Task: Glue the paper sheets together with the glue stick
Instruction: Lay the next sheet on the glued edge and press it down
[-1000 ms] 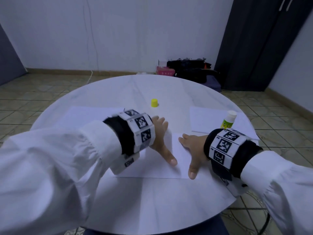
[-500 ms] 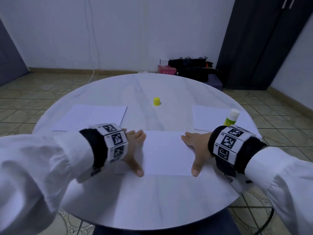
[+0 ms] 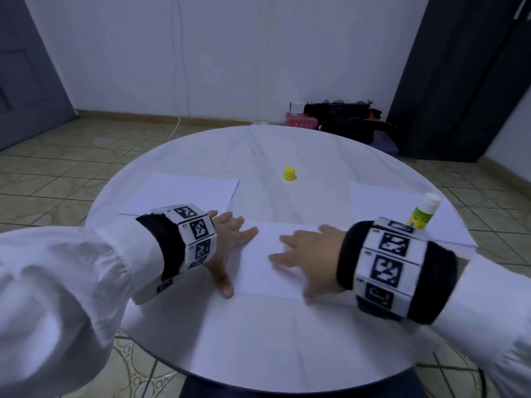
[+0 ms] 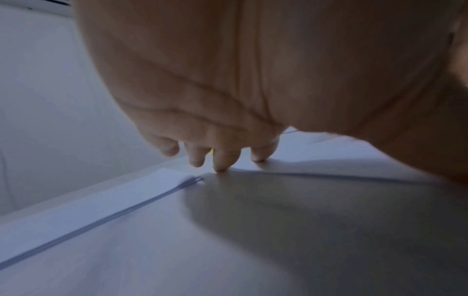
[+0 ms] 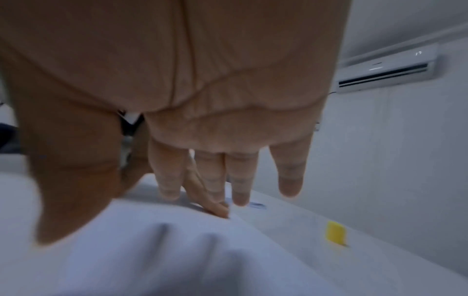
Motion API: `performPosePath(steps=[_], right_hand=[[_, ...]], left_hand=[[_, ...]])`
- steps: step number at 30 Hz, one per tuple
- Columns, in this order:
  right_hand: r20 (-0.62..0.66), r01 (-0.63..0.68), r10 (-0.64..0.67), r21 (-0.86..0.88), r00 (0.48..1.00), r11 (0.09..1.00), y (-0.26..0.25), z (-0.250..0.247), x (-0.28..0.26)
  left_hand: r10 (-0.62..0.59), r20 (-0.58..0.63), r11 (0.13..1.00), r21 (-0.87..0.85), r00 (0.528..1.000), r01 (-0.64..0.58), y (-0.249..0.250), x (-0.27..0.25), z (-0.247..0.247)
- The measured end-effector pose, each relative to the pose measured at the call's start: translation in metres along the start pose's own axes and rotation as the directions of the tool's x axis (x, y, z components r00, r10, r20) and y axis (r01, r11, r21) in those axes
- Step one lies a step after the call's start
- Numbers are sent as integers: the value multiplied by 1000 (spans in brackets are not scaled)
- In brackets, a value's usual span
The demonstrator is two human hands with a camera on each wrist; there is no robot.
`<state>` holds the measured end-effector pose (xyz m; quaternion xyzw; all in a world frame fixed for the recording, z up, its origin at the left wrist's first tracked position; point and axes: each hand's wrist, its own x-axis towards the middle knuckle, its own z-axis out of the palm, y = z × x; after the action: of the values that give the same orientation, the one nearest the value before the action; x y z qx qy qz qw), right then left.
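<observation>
The glued paper sheets (image 3: 264, 259) lie flat at the near middle of the round worktop (image 3: 258, 340). Left hand (image 3: 227, 242) and right hand (image 3: 310, 254) rest on them, fingers (image 4: 222, 160) spread straight, gripping nothing. Paper is judged light, limp and easily creased: press flat; lift by an edge. The worktop looks smooth. Beyond the sheets stands a yellow cap (image 3: 289, 174); right of them, the glue stick (image 3: 423, 211). Tiled floor (image 3: 57, 168) surrounds the worktop.

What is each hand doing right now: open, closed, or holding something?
Left hand: open, fingers spread, fingertips resting on the white paper sheet at its left end.
Right hand: open, fingers straight, over the same sheet; blurred, holding nothing.
</observation>
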<state>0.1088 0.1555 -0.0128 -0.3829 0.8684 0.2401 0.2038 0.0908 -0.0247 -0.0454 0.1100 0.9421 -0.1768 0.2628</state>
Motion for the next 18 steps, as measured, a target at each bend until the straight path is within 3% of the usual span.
performPosePath(steps=[4,8,18], right_hand=[[-150,197,-191,22,970,980,-36,-20,22],[-92,150,-138,139,986,979,-42,-19,46],[108,-108,76,326,991,939,46,26,28]], left_hand=[[-4,-27,1000,26,1000,4,2,-4,0],[-5,-38,1000,15,999,6,2,-6,0],[-6,-89,999,-52,996,1,-4,-1,2]])
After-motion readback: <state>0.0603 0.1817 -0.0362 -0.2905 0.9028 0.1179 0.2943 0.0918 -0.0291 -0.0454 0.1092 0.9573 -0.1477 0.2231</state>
